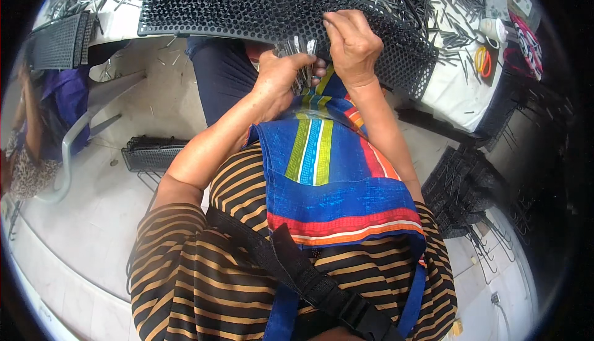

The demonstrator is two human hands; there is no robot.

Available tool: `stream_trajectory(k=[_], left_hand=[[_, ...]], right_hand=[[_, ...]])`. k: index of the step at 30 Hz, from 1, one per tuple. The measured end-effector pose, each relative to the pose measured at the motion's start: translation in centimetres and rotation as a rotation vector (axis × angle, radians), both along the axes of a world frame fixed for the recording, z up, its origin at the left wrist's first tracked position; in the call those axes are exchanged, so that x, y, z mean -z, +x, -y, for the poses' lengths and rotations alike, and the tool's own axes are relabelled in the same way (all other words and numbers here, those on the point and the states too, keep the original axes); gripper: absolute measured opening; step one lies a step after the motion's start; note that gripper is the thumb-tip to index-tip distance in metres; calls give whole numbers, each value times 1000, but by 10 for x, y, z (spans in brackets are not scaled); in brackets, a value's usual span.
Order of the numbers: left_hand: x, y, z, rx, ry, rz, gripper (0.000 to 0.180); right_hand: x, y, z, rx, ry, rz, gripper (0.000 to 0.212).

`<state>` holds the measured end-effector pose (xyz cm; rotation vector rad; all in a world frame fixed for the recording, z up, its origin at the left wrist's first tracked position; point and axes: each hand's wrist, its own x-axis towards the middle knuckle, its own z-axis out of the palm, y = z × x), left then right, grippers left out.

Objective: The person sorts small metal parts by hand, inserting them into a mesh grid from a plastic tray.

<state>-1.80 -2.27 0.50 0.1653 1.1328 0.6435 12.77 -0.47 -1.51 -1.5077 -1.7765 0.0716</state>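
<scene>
My left hand (279, 76) is closed around a bunch of thin dark-grey metal-looking strips (302, 62), some with pale ends. It is just below the near edge of a long black perforated tray (179, 30). Small dark pieces stand densely in many of the tray's holes, while its right part shows more bare holes. Over that part, my right hand (356, 47) has thumb and fingers pinched together close to the surface. Whatever may be between its fingertips is too small to make out. The tray slants down to the right.
Loose thin strips (455, 38) lie heaped on the white-covered table (455, 96). Orange-handled scissors (482, 61) and a white cup-shaped thing (493, 30) are at its right. Dark racks (461, 186) stand lower right, another (154, 155) left. A co-worker's arm (30, 112) reaches toward another perforated tray (59, 44).
</scene>
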Motion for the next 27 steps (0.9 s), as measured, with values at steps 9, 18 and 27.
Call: stream_trajectory(k=[9, 18, 27], left_hand=[[-1, 4, -1, -2, 21, 62, 11], [-2, 5, 3, 32, 116, 57, 12], [-7, 3, 0, 111, 49, 68, 11]], right_hand=[[-1, 5, 12, -2, -61, 71, 18], [-13, 5, 33, -86, -831, -1155, 11], [-17, 6, 38, -55, -799, -1076, 11]])
